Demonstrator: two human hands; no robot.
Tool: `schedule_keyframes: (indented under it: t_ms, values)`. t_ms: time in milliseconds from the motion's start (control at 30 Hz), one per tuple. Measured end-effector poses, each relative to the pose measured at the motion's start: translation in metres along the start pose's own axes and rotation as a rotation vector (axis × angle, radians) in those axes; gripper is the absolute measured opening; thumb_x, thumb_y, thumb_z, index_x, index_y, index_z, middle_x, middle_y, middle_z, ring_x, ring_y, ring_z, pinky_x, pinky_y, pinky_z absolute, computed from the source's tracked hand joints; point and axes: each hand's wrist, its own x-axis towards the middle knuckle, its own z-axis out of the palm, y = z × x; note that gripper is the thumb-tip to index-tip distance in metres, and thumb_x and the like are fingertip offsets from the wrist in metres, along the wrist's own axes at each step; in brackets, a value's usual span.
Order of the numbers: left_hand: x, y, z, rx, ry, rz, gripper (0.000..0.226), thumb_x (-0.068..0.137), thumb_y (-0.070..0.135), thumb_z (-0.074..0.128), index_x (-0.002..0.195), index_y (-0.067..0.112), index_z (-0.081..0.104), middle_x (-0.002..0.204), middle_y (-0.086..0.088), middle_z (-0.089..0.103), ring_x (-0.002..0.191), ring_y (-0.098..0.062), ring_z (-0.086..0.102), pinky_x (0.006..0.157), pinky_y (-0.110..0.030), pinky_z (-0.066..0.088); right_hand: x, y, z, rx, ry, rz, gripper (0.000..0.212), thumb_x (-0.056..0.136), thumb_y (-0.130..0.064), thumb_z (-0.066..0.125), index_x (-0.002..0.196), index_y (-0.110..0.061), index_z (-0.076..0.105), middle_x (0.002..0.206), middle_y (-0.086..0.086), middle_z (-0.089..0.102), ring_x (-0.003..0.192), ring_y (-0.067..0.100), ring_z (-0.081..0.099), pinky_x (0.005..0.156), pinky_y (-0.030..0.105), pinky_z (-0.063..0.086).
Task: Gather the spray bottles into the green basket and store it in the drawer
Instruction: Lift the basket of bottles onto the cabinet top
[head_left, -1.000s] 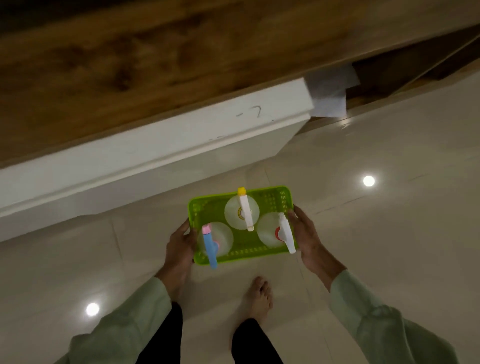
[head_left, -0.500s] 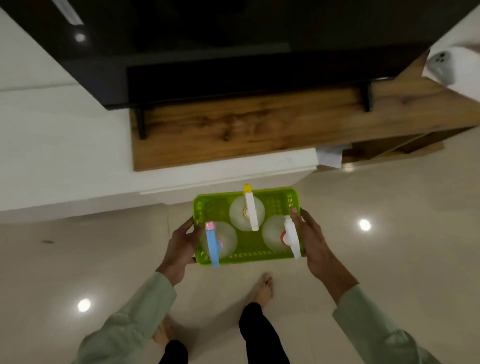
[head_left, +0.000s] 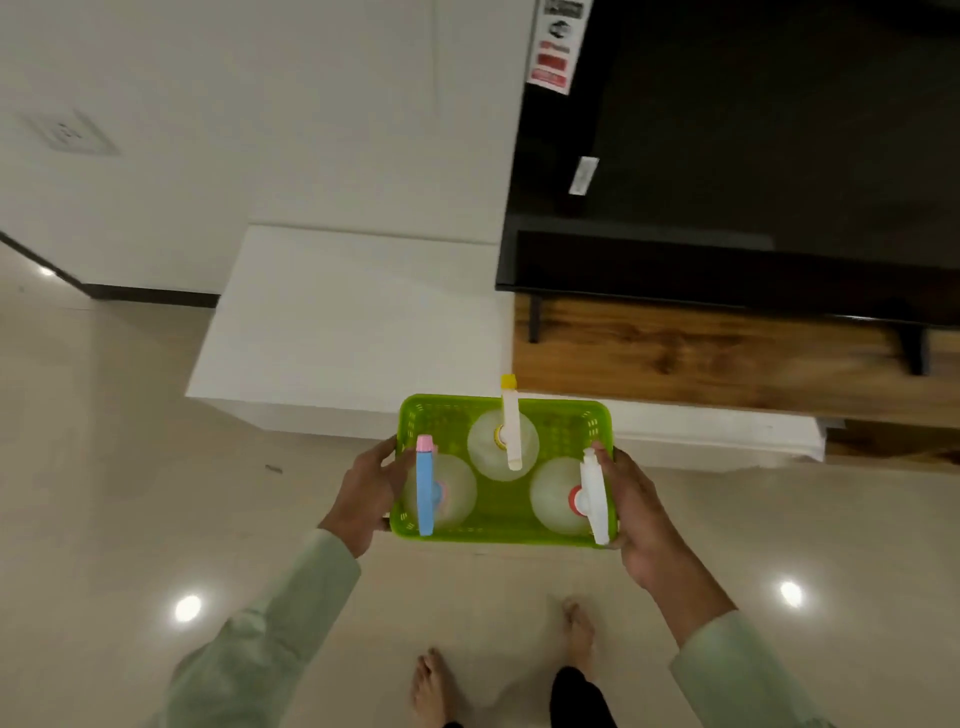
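Item: green basket (head_left: 506, 527), slotted plastic, rectangular, carried in the air above the tiled floor (head_left: 130, 493), in front of a low white cabinet (head_left: 353, 322).

Holders: left hand (head_left: 366, 491) closed on the basket's left short wall, thumb over the rim; right hand (head_left: 641, 512) closed on the right short wall, thumb laid along the rim. Both grasping; neither free.

Contents: three translucent spray bottles, upright, all inside the basket.
- blue-trigger bottle (head_left: 439, 491), pink nozzle tip, near-left corner, beside the left hand
- yellow-tipped bottle (head_left: 503, 441), white trigger, at the far wall; its nozzle reaches past the far rim
- white-trigger bottle (head_left: 563, 496), red collar, near-right corner, beside the right thumb

Surroundings: wood-topped surface (head_left: 701, 358) to the right, carrying a black television (head_left: 753, 156) on its stand. No open drawer in view.

Stage, as judged: gathering looks complete; storing remains.

Risks, as judged:
- Bottles stand loose and tall against shallow walls; a tilt of the basket would tip one over the rim
- Triggers rise well above the rim and one overhangs it; a shallow drawer could catch them on entry
- Both hands occupied; opening a shut drawer means a one-hand hold, and the thin wall may flex and sag
- Bare feet (head_left: 434, 686) on glossy tiles; a slip would jolt the load
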Motion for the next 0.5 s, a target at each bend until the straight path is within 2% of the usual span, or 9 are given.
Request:
schedule_keyframes:
  t_ms: [33,100,200,267,367,500]
  values:
    - [0.003,0.002,-0.022,-0.009,0.014,-0.007,0.040,0.094,0.042,0.059,0.131,0.027,0.058,0.118,-0.016,0.069,0.088,-0.032,0.067,0.071,-0.037,0.054,-0.001,-0.005,0.022,-0.009,-0.026,0.006,0.033,0.092,-0.059,0.057,0.114,-0.036,0.065,0.097,-0.005,0.069,0.073,0.013,0.070,0.049,0.023,0.045]
    - [0.010,0.006,-0.064,-0.027,0.031,-0.011,0.039,0.095,0.043,0.056,0.131,0.027,0.059,0.117,-0.016,0.070,0.084,-0.030,0.066,0.067,-0.034,0.053,-0.002,-0.018,0.065,-0.030,-0.072,0.022,0.036,0.092,-0.060,0.056,0.118,-0.036,0.063,0.099,-0.003,0.070,0.076,0.016,0.069,0.054,0.024,0.046]
    - [0.023,0.011,-0.113,-0.046,0.061,-0.024,0.035,0.095,0.044,0.055,0.125,0.028,0.063,0.109,-0.012,0.071,0.075,-0.027,0.065,0.062,-0.031,0.052,0.005,-0.035,0.120,-0.045,-0.116,0.037,0.031,0.092,-0.058,0.057,0.113,-0.037,0.065,0.089,-0.002,0.075,0.069,0.014,0.072,0.051,0.022,0.049]
    - [0.040,0.016,-0.144,-0.053,0.079,-0.031,0.034,0.094,0.046,0.056,0.123,0.028,0.065,0.105,-0.010,0.071,0.070,-0.025,0.065,0.059,-0.029,0.051,0.015,-0.048,0.157,-0.053,-0.128,0.045,0.030,0.092,-0.058,0.058,0.113,-0.037,0.065,0.098,0.000,0.075,0.076,0.016,0.073,0.052,0.023,0.050]
    - [0.070,0.025,-0.180,-0.062,0.110,-0.057,0.035,0.094,0.046,0.056,0.125,0.029,0.063,0.108,-0.011,0.070,0.071,-0.026,0.065,0.060,-0.030,0.050,0.036,-0.064,0.202,-0.059,-0.143,0.055,0.032,0.092,-0.056,0.058,0.117,-0.036,0.066,0.107,-0.002,0.072,0.081,0.016,0.070,0.048,0.022,0.049]
    - [0.121,0.035,-0.218,-0.088,0.137,-0.098,0.038,0.095,0.045,0.056,0.128,0.029,0.061,0.118,-0.014,0.067,0.083,-0.031,0.064,0.070,-0.037,0.053,0.076,-0.079,0.259,-0.058,-0.150,0.080,0.037,0.093,-0.057,0.058,0.120,-0.032,0.064,0.109,0.003,0.069,0.086,0.022,0.067,0.052,0.023,0.047]
